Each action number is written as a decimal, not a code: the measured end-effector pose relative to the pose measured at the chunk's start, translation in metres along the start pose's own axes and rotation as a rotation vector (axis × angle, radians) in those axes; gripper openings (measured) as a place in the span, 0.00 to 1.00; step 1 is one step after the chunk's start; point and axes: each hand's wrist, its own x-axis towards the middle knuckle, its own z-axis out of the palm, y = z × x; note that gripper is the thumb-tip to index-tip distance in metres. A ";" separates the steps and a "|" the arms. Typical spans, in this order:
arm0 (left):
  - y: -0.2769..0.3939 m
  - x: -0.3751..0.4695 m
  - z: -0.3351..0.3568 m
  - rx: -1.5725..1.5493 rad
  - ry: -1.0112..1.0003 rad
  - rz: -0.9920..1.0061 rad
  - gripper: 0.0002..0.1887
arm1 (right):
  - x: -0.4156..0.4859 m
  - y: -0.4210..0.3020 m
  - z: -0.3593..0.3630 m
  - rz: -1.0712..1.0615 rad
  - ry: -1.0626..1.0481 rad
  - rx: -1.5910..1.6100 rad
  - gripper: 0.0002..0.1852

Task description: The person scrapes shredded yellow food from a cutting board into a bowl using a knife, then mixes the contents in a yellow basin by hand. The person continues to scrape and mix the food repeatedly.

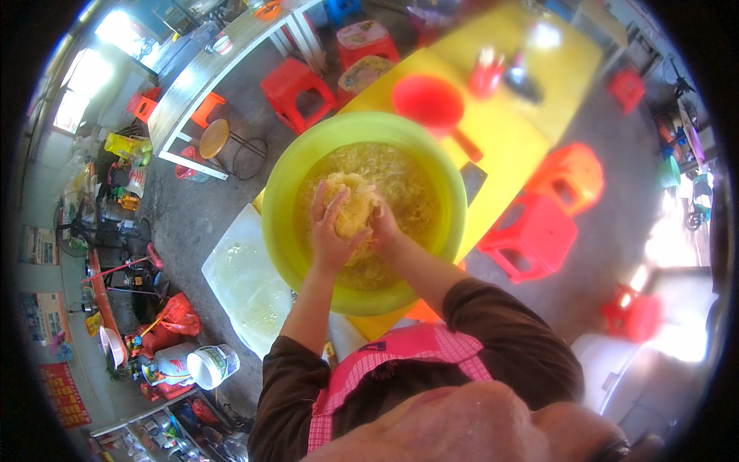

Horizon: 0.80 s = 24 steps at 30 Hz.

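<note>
A big yellow-green plastic basin (pixel 277 231) stands on the yellow table before me. Pale yellow shreds in liquid (pixel 398 173) fill its lower part; I cannot tell which food they are. Above them, a clump of wet shreds (pixel 352 211) is pressed between both palms. My left hand (pixel 332 231) cups the clump from the left, fingers spread over its side. From the right, my right hand (pixel 382 222) grips it, its fingers partly hidden behind the clump.
Beyond the basin, a red plastic strainer or scoop with a handle (pixel 428 103) lies on the yellow table (pixel 511 156). A wet whitish board or sheet (pixel 248 277) is left of the basin. Red stools (pixel 528 237) flank the table. A white bucket (pixel 212 367) and a gas cylinder (pixel 173 364) stand lower left.
</note>
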 end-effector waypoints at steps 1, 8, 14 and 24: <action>-0.003 -0.002 0.002 0.004 -0.008 -0.022 0.31 | 0.002 0.002 -0.005 -0.013 -0.008 -0.054 0.24; -0.016 -0.015 0.025 0.162 0.032 -0.020 0.21 | 0.007 0.011 -0.044 0.063 0.045 -0.018 0.20; -0.042 -0.024 0.032 0.089 0.094 -0.040 0.21 | 0.010 0.019 -0.036 0.034 0.119 -0.031 0.25; -0.074 -0.002 -0.041 -1.526 0.222 -0.868 0.26 | 0.003 -0.004 -0.004 0.069 0.226 -0.153 0.32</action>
